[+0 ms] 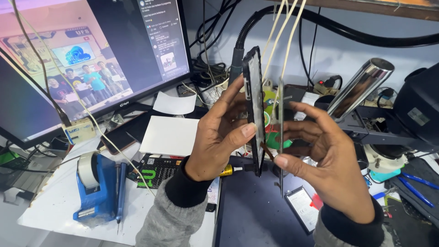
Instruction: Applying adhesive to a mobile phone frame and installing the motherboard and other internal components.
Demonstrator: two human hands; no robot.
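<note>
Left hand [219, 137] raised, palm turned inward, thumb and fingers clamped on the edges of an upright black phone body [254, 110]. Right hand [327, 160] opposite, fingers spread, pinching a thin screen panel [280, 137] held edge-on just beside the phone body, joined low down by a brown ribbon strip [267, 151]. Below both wrists, a dark mat [251, 210] on the table [55, 201]; left of the left forearm, a blue tape dispenser [98, 187].

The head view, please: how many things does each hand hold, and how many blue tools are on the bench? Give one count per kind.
Phone frame, held edge-on in the left hand: 1
Thin screen panel, held in the right hand: 1
Blue tape dispenser: 1
Blue screwdriver: 1
Blue-handled pliers: 1
Total: 5
</note>
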